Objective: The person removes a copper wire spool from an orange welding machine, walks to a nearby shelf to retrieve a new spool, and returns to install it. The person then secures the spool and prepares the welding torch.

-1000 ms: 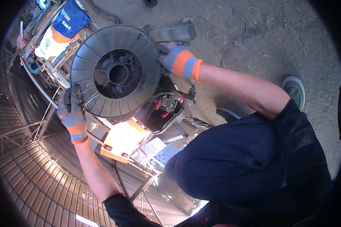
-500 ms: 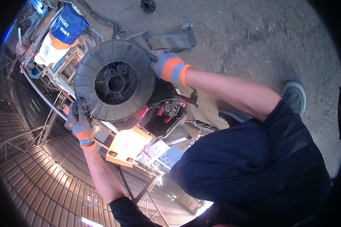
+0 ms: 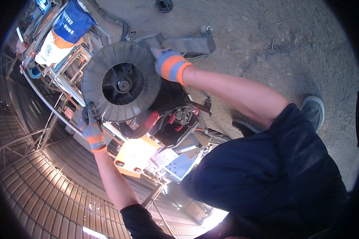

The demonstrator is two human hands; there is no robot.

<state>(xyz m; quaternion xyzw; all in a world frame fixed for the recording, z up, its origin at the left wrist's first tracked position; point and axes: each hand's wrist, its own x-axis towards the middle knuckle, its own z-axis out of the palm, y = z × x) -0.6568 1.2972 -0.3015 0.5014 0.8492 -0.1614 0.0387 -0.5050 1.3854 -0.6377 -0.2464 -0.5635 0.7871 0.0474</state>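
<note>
A large grey ribbed wire spool (image 3: 121, 81) sits against a dark machine with red fittings (image 3: 175, 119). My left hand (image 3: 90, 126), in a grey and orange glove, grips the spool's lower left rim. My right hand (image 3: 168, 62), gloved the same way, holds the upper right rim. A round hub with a bolt shows in the spool's middle. Both forearms are bare, and my dark blue shirt fills the lower right.
An orange housing (image 3: 133, 157) lies below the machine. A metal frame with a blue, white and orange bag (image 3: 66, 30) stands upper left. A grey bracket (image 3: 189, 44) lies on the dirt ground behind. My shoe (image 3: 313, 111) is at right. Corrugated metal sheeting (image 3: 36, 195) lies lower left.
The spool has moved in toward the machine with both hands on its rim. The hub and bolt now show in its centre.
</note>
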